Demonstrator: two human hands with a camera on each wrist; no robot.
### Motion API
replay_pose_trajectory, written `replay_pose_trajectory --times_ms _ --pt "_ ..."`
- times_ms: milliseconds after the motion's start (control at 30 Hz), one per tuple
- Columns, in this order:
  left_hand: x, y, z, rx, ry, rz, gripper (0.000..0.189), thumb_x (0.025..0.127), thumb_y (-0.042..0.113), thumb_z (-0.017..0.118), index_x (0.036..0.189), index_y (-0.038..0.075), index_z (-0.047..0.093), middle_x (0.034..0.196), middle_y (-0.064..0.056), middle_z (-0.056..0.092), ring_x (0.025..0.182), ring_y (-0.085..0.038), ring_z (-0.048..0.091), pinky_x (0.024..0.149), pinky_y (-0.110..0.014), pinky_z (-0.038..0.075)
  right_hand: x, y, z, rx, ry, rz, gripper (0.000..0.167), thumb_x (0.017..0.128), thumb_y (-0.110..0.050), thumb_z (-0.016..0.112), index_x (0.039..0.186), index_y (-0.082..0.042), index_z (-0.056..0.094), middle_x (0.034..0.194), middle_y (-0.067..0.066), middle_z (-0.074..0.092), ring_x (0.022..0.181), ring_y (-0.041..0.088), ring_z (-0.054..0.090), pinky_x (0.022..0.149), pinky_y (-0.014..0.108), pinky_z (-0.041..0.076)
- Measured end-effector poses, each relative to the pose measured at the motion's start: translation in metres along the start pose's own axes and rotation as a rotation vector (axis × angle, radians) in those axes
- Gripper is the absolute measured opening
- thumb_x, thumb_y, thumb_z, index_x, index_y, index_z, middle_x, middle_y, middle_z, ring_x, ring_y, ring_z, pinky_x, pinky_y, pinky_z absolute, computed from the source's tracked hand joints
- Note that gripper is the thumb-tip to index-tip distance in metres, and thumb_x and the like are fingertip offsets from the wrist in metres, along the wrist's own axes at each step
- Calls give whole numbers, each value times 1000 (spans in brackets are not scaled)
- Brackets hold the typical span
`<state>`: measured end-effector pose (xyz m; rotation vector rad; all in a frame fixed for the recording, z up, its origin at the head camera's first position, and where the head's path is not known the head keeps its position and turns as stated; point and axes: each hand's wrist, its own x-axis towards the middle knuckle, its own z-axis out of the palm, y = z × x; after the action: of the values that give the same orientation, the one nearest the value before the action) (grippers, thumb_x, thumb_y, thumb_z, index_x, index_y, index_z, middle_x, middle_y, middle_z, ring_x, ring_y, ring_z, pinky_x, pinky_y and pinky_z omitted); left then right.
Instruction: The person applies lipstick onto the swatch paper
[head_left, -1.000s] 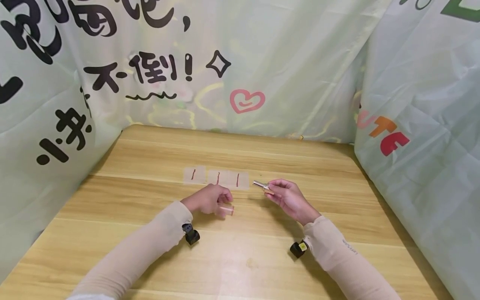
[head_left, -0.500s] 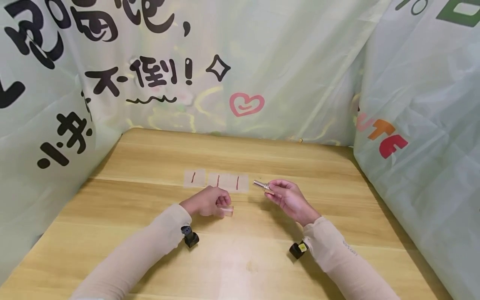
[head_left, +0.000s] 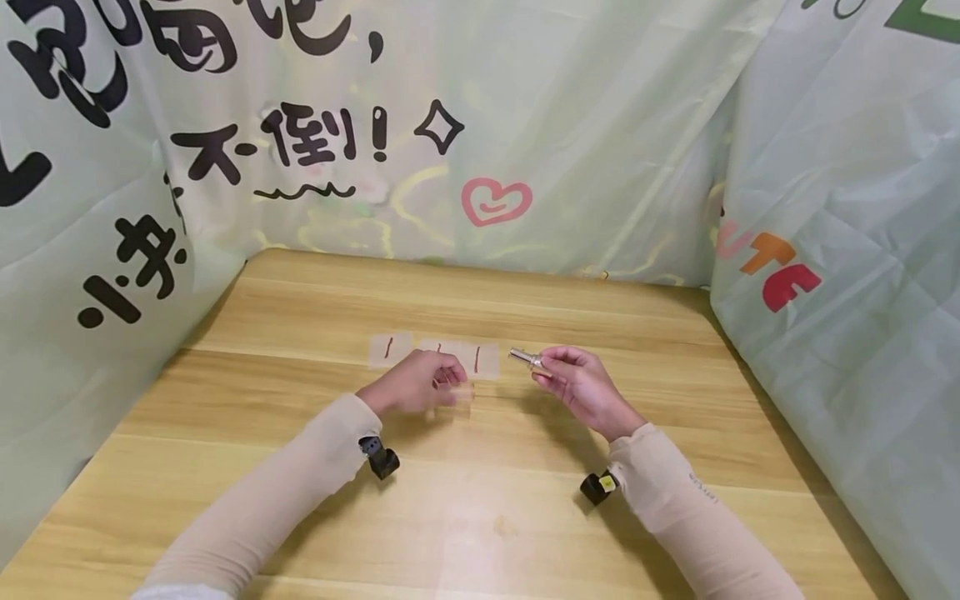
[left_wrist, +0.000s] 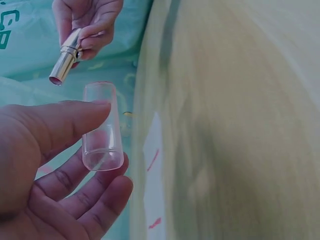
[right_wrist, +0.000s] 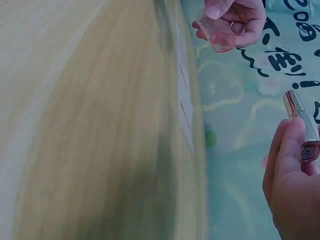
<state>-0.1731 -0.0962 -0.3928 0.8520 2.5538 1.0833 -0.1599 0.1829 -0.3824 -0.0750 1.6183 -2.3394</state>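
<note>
My left hand pinches a clear, see-through lipstick cap between thumb and fingers, above the table. My right hand holds a shiny metal lipstick tube by its base, its bare end toward the left. In the left wrist view, a reddish spot shows inside the open end of the lipstick. Cap and lipstick are apart, with a gap between the hands. Part of the cap is covered by the left thumb.
Pale paper slips with red strokes lie in a row on the wooden table, beyond the left hand, which partly hides the middle one. Printed cloth hangs behind and at both sides.
My left hand has moved a little farther forward with the cap, now overlapping the middle slip. My right hand has shifted slightly forward, still holding the lipstick.
</note>
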Motion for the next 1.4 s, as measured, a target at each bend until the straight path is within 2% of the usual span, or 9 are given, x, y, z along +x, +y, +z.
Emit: replay_pose_trajectory --times_ms 100,233,467,867,1267,1400 --pt "0 3 -3 -25 24 -11 22 83 5 75 102 9 66 95 2 64 90 -16 59 82 -29 51 0 -2 2 -12 2 -8 18 95 9 52 90 -4 64 91 7 58 80 16 65 78 23 56" --pt "1 4 -5 -42 50 6 22 83 5 75 103 8 66 97 1 65 90 -16 60 81 -28 53 0 -5 4 -36 6 -16 19 95 9 51 90 -5 63 91 7 57 82 16 65 79 24 56" --pt "-6 5 -2 -65 71 1 23 85 7 75 106 7 66 96 1 65 88 -13 61 80 -26 53 -3 -3 10 -39 -13 9 15 95 7 54 92 -4 64 93 9 59 83 18 66 80 24 56" --pt "-2 16 -12 -76 162 -9 23 84 9 77 104 8 67 96 0 66 89 -15 62 79 -27 54 0 -11 17 -93 -49 -74 16 93 11 52 94 -2 62 93 9 58 84 17 65 81 25 56" --pt "-3 25 -15 -89 222 18 25 84 9 76 107 7 68 101 -3 68 92 -17 64 80 -27 54 2 -11 22 -175 -61 -104 14 92 12 53 93 -1 60 95 12 57 87 17 65 84 28 55" --pt "-2 26 -15 -79 262 55 23 84 8 76 105 6 68 100 -4 68 91 -18 63 78 -27 55 2 -11 23 -230 -51 -120 9 92 10 56 93 3 60 98 12 56 88 17 66 85 29 55"
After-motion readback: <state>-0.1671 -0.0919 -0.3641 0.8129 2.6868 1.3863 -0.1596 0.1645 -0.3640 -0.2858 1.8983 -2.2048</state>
